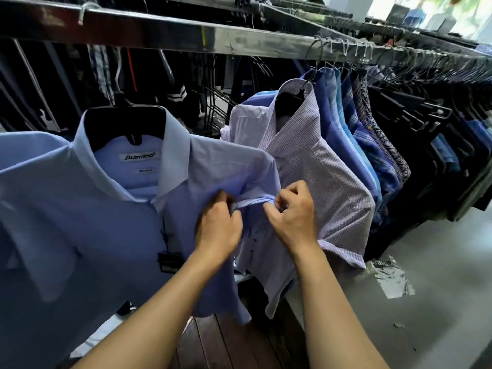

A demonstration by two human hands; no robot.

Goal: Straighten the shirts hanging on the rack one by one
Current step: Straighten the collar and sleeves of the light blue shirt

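Note:
A light blue short-sleeved shirt (pixel 80 209) with a white label hangs on a black hanger (pixel 125 123) at the left. Its right sleeve hem (pixel 253 202) is pinched between both my hands. My left hand (pixel 219 222) grips the hem's left end and my right hand (pixel 292 211) grips its right end. Just behind hangs a pale lilac checked shirt (pixel 319 169) with its collar open. Both hang from the metal rail (pixel 239 41).
Several blue and patterned shirts (pixel 367 134) and dark garments (pixel 439 134) hang packed along the rail to the right. Empty hangers dangle behind the rail. A black price tag (pixel 167 259) hangs on the blue shirt. Silver wrapping (pixel 391 275) lies on the grey floor.

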